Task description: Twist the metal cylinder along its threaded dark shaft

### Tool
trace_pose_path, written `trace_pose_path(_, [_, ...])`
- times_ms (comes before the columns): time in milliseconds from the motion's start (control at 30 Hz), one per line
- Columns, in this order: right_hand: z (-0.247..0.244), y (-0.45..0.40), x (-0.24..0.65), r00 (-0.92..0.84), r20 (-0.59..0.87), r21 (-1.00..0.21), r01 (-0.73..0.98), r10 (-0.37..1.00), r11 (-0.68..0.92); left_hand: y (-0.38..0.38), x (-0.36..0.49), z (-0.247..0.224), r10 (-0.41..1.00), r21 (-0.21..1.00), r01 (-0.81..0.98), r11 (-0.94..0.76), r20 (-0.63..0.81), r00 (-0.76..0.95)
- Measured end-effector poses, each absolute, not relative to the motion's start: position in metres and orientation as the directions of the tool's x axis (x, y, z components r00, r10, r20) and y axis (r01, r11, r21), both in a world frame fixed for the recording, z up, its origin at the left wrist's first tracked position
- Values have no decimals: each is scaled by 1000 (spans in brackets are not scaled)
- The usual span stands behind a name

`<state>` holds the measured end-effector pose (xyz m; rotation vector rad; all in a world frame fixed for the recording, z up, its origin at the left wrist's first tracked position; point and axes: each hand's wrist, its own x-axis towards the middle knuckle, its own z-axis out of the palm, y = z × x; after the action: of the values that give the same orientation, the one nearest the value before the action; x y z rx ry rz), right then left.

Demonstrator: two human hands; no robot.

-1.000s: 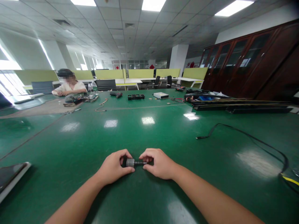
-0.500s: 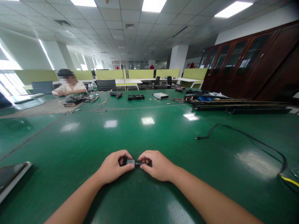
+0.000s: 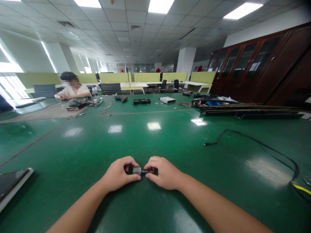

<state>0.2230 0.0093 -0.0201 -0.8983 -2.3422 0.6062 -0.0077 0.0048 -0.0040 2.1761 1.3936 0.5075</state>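
Right hand (image 3: 165,173) now sits a touch further left than a second ago: fingertips have come in along the thin dark shaft (image 3: 145,171), close to the grey cylinder (image 3: 137,171) it sticks out of. Less bare shaft between the two hands now. Left hand (image 3: 119,174) basically unchanged, wrapped round the dark end with thumb below the cylinder. So left reads as the anchor and right as the one doing the work, my judgement. Grip: left is grasping the cylinder end; right looks to have thumb and index pinched either side of the shaft, inner fingers partly hidden, pressure can't be told. Part is lower centre of frame, lying roughly horizontal between the hands, over the near side of the green worktop (image 3: 155,142); can't tell if it touches the surface. Whether the shaft has slid or turned relative to the cylinder: too small to tell. Everything else holds position: black cable (image 3: 255,137) at right of frame, flat framed device (image 3: 14,186) lower left, drill (image 3: 121,99) and silver box (image 3: 167,100) upper centre, seated co-worker (image 3: 79,91) upper left. All well apart from the part.
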Motion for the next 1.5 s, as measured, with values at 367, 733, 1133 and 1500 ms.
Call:
trace_pose_path(367, [-21, 10, 222, -632, 341, -552, 465, 696, 693, 1, -5, -4, 892, 572, 707, -416, 107, 439])
trace_pose_path(733, [-25, 10, 222, -624, 360, -535, 471, 694, 701, -1, 3, -3, 898, 607, 698, -381, 62, 436])
trace_pose_path(1133, [-25, 11, 223, -622, 364, -530, 473, 693, 703, 1, 2, -4, 892, 611, 689, -391, 67, 446])
trace_pose_path(1500, [-25, 13, 226, -619, 390, -543, 444, 682, 713, -1, 2, -1, 892, 628, 677, -383, 61, 448])
